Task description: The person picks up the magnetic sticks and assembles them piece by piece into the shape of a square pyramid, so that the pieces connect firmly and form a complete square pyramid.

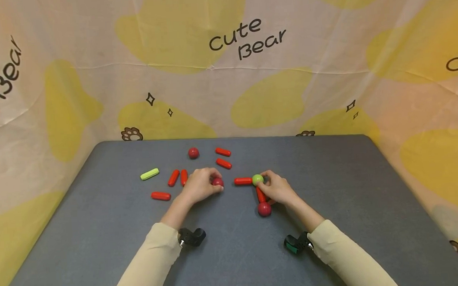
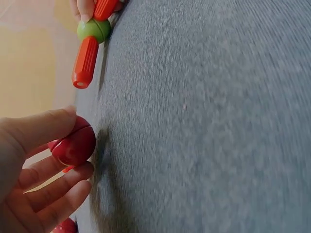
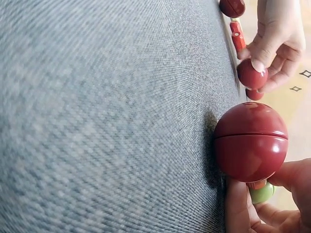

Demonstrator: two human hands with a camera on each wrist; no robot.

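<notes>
My left hand (image 1: pixel 201 184) pinches a red ball (image 2: pixel 77 143) between thumb and fingers, close over the table. To its right, my right hand (image 1: pixel 276 188) holds a joined piece by its green ball (image 1: pixel 257 179), with the thumb and fingertips around the ball. From that green ball one red stick (image 1: pixel 243 181) points left, toward the left hand. A second red stick (image 1: pixel 260 195) runs toward me and ends in another red ball (image 1: pixel 264 209). In the right wrist view this end ball (image 3: pixel 251 141) looms large and partly hides the stick and green ball behind it.
On the grey table (image 1: pixel 235 255), loose red sticks (image 1: pixel 161 196) and a light green stick (image 1: pixel 150 174) lie left of the left hand. Farther back are a red ball (image 1: pixel 193 153) and two red sticks (image 1: pixel 224 163). A patterned cloth (image 1: pixel 195 88) hangs behind the table.
</notes>
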